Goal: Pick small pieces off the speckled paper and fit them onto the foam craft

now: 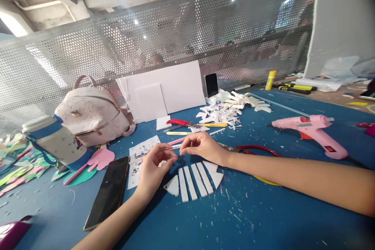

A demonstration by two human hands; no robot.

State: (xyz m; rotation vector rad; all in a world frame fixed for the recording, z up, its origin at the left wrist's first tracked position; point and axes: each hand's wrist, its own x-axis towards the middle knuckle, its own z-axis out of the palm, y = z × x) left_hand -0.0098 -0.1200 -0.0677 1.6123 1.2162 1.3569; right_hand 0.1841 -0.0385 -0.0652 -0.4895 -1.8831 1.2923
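My left hand (156, 164) and my right hand (202, 146) meet above the blue table (249, 211), fingertips pinched close together. What they pinch is too small to make out. Just below them lie several white foam strips (195, 181) in a row, with a white triangular piece (172, 186) at the left end and another (215, 172) at the right. A pink pencil (177, 140) lies just behind the hands.
A black phone (108, 191) lies left of my forearm. A pink glue gun (312, 133) sits to the right, red-handled scissors (254, 149) behind my right wrist. White foam boards (166, 90), foam scraps (225, 111), a pink backpack (93, 113) and a bottle (54, 140) stand further back.
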